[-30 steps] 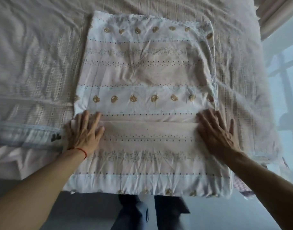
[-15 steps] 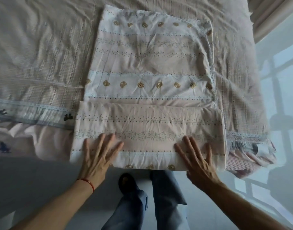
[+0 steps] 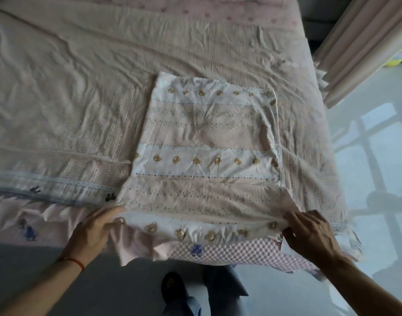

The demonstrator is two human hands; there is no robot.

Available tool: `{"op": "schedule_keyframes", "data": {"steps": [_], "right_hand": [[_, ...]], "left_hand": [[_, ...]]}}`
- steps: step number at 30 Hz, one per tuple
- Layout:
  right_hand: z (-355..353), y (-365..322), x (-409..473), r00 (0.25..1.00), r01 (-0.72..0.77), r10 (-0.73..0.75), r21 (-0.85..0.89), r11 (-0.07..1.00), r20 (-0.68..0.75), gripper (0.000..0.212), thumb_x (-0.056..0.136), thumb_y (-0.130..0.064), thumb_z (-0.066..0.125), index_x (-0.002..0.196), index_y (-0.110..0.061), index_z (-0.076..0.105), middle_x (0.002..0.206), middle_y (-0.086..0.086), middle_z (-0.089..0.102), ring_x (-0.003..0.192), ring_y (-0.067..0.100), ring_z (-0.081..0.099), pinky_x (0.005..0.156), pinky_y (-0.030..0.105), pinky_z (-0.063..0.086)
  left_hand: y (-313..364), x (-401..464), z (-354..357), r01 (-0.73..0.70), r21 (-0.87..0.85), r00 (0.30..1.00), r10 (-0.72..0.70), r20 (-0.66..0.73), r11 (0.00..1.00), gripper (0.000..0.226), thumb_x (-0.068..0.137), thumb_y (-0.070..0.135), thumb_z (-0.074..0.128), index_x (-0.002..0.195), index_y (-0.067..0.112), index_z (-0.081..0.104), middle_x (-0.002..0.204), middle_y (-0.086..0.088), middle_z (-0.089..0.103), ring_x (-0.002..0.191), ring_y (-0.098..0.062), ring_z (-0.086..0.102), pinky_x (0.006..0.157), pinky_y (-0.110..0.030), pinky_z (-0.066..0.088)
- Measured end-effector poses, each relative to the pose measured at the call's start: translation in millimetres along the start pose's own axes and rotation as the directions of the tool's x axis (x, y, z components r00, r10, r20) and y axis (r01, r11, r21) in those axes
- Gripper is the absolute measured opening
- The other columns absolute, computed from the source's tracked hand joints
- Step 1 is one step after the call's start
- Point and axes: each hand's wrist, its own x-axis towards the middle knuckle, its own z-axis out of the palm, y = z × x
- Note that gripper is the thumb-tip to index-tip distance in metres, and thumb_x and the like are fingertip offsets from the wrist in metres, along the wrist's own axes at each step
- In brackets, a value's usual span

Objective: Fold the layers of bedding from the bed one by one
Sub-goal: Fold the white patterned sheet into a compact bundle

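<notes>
Bedsheet [image 3: 206, 142], folded, bear print in stripes, lies on the bed cover [image 3: 70, 92] near the bed's front edge, right of centre. Only one view, head camera, looking down.

Hidden or unclear: near edge of the sheet droops over the bed's front edge, so its lowest hem is bunched and hard to trace. Fingertips of both hands are tucked into the fabric, not visible. How many layers are in the fold cannot be told. Far end of the bed is cut off at the top of the frame; picture is slightly blurred.

Orientation: long axis runs away from the person, toward the far end of the bed; stripes run left to right. A folded band crosses the near end.

Left hand [image 3: 92, 231] grasps the near left corner, fingers curled around the fabric. Right hand [image 3: 309, 233] pinches the near right corner. Edge is stretched between them.

Bubble-textured pink blanket [image 3: 229, 249] shows under the near edge. Curtain [image 3: 359, 46] at upper right.
</notes>
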Motion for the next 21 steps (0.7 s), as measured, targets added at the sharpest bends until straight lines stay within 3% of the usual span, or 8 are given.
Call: {"op": "schedule_keyframes", "data": {"steps": [3, 5, 9, 14, 16, 18, 19, 21], "right_hand": [[-35.4, 24.1, 65.4, 0.987, -0.157, 0.157, -0.004, 0.988, -0.015, 0.012, 0.081, -0.018, 0.075, 0.078, -0.014, 0.064, 0.069, 0.004, 0.066, 0.06, 0.032, 0.064, 0.058, 0.036, 0.048], [-49.4, 41.9, 109.6, 0.964, -0.263, 0.262, 0.03, 0.964, 0.032, 0.013, 0.085, -0.026, 0.075, 0.084, -0.017, 0.065, 0.079, 0.002, 0.066, 0.069, 0.032, 0.065, 0.059, 0.035, 0.048], [-50.5, 74.8, 192.1, 0.879, -0.474, 0.46, 0.319, 0.821, 0.123, 0.003, 0.089, -0.02, 0.074, 0.092, -0.02, 0.072, 0.082, 0.001, 0.067, 0.077, 0.026, 0.062, 0.07, 0.032, 0.041], [-4.6, 121.1, 272.4, 0.779, -0.616, 0.542, 0.549, 0.565, 0.315, 0.018, 0.082, -0.026, 0.084, 0.095, -0.017, 0.077, 0.087, 0.007, 0.073, 0.081, 0.027, 0.067, 0.064, 0.03, 0.047], [22.6, 130.4, 288.2, 0.731, -0.66, 0.568, 0.605, 0.446, 0.378, 0.034, 0.077, -0.034, 0.087, 0.102, -0.014, 0.076, 0.092, 0.013, 0.074, 0.073, 0.021, 0.067, 0.057, 0.028, 0.049], [60.5, 138.2, 286.4, 0.68, -0.698, 0.557, 0.654, 0.293, 0.476, 0.073, 0.054, -0.059, 0.093, 0.107, -0.014, 0.073, 0.083, 0.013, 0.072, 0.059, 0.017, 0.064, 0.048, 0.026, 0.048], [74.5, 136.5, 279.4, 0.652, -0.722, 0.553, 0.648, 0.243, 0.519, 0.083, 0.048, -0.064, 0.093, 0.111, -0.014, 0.071, 0.081, 0.011, 0.07, 0.059, 0.02, 0.062, 0.049, 0.029, 0.048], [111.6, 132.7, 261.7, 0.597, -0.764, 0.593, 0.609, 0.213, 0.541, 0.082, 0.06, -0.065, 0.087, 0.122, -0.018, 0.064, 0.098, 0.011, 0.069, 0.081, 0.028, 0.066, 0.069, 0.04, 0.056]], "left_hand": [[22.6, 54.7, -40.8, 0.104, -0.153, 0.986, -0.122, -0.11, 0.983, 0.028, 0.094, 0.001, 0.063, 0.117, 0.017, 0.068, 0.105, 0.014, 0.067, 0.096, -0.018, 0.064, 0.084, -0.005, 0.041], [37.4, 99.5, -56.4, 0.16, -0.213, 0.957, -0.205, -0.207, 0.964, 0.016, 0.097, 0.014, 0.063, 0.111, 0.021, 0.065, 0.094, 0.002, 0.067, 0.087, -0.02, 0.061, 0.07, 0.001, 0.037], [40.6, 196.7, -57.3, 0.258, -0.306, 0.898, -0.345, -0.274, 0.916, 0.024, 0.099, 0.021, 0.061, 0.123, 0.015, 0.057, 0.105, -0.006, 0.061, 0.092, -0.023, 0.055, 0.076, -0.028, 0.04], [14.4, 306.6, -26.1, 0.348, -0.394, 0.851, -0.463, -0.248, 0.851, 0.027, 0.099, 0.021, 0.059, 0.125, 0.019, 0.057, 0.114, -0.003, 0.059, 0.104, -0.025, 0.058, 0.091, -0.036, 0.047], [-1.2, 342.5, -0.5, 0.401, -0.455, 0.817, -0.535, -0.215, 0.795, 0.031, 0.098, 0.029, 0.06, 0.127, 0.019, 0.057, 0.123, -0.006, 0.061, 0.112, -0.028, 0.06, 0.098, -0.039, 0.049], [-9.5, 359.4, 25.5, 0.5, -0.479, 0.782, -0.614, -0.108, 0.721, 0.046, 0.096, 0.044, 0.06, 0.133, 0.017, 0.054, 0.132, -0.008, 0.061, 0.118, -0.03, 0.058, 0.099, -0.037, 0.046], [-14.4, 356.1, 39.3, 0.554, -0.47, 0.76, -0.648, -0.051, 0.687, 0.055, 0.095, 0.052, 0.059, 0.136, 0.016, 0.052, 0.134, -0.009, 0.06, 0.119, -0.031, 0.057, 0.098, -0.037, 0.045], [-25.1, 344.3, 64.3, 0.633, -0.41, 0.724, -0.689, 0.015, 0.657, 0.074, 0.09, 0.067, 0.055, 0.142, 0.015, 0.046, 0.139, -0.013, 0.056, 0.124, -0.036, 0.055, 0.104, -0.045, 0.044]]}}
